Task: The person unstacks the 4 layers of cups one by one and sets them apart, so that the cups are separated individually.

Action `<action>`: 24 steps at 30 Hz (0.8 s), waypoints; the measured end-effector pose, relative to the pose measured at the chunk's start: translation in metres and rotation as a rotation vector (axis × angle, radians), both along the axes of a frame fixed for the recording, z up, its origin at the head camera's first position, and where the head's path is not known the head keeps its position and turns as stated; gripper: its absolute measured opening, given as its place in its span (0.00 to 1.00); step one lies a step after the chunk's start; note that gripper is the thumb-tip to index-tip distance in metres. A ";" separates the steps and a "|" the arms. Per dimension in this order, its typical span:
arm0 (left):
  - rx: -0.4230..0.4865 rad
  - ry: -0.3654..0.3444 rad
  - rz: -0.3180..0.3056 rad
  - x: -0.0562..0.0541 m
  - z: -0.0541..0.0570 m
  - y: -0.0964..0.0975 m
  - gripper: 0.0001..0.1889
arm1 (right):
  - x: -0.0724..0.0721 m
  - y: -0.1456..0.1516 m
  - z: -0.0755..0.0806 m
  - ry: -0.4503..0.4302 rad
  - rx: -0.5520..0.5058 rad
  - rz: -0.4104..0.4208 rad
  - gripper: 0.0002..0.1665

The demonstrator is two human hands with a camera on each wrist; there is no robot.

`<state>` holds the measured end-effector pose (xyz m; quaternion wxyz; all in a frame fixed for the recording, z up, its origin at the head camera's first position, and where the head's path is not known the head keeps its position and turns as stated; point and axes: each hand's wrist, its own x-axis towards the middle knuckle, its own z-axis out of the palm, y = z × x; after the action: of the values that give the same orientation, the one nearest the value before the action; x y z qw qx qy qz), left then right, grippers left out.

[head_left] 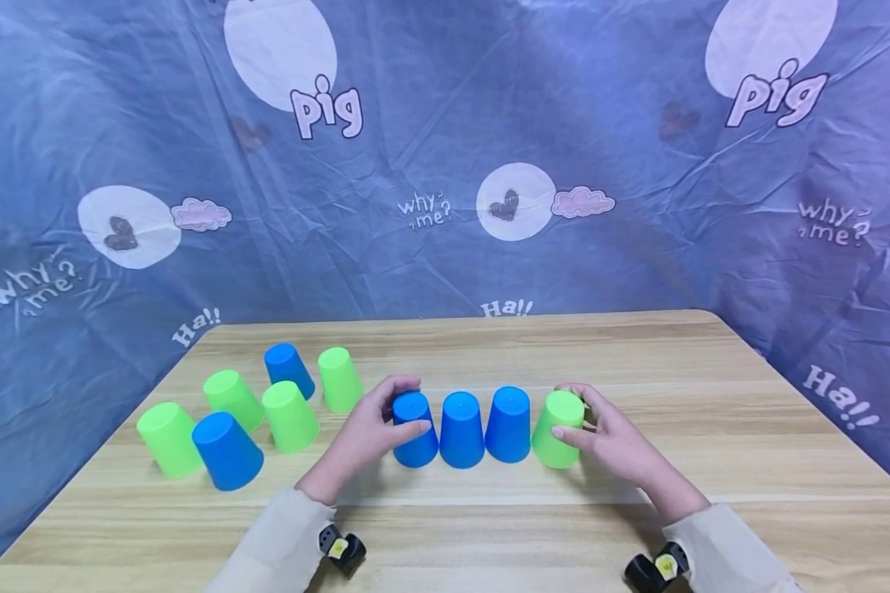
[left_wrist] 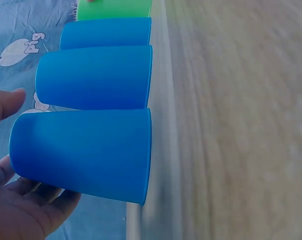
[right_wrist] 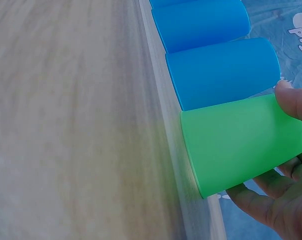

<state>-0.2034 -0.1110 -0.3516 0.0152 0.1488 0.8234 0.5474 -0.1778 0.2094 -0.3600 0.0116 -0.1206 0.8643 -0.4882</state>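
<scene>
Several plastic cups stand upside down in a row on the table. My left hand (head_left: 374, 432) curves around the blue cup (head_left: 414, 436) at the row's left end. Its fingers lie along the outer side; in the left wrist view the thumb (left_wrist: 8, 105) stands a little off that cup. At the right end, my right hand (head_left: 611, 441) holds a light green cup (head_left: 556, 436), thumb on the front and fingers behind. Between them stand a middle blue cup (head_left: 461, 436) and another blue cup (head_left: 508, 428). The right wrist view shows the green cup beside its blue neighbour (right_wrist: 223, 75).
Left of the row are more upside-down cups: a near blue cup (head_left: 227, 453), a far blue cup (head_left: 289, 371) and several green cups, one (head_left: 169, 441) outermost. The wooden table (head_left: 489, 535) ends at a blue printed cloth (head_left: 415, 123) behind.
</scene>
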 end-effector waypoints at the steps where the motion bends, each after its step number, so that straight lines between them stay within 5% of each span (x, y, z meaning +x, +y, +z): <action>1: 0.000 -0.004 -0.005 0.000 0.000 0.000 0.27 | 0.000 0.000 0.000 0.002 0.002 0.000 0.32; 24: -0.109 -0.081 -0.048 -0.007 -0.011 -0.005 0.30 | -0.001 0.000 0.000 0.026 -0.016 0.007 0.30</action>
<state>-0.2101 -0.1160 -0.3626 0.0696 0.1454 0.8468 0.5068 -0.1786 0.2094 -0.3603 0.0012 -0.1300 0.8600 -0.4934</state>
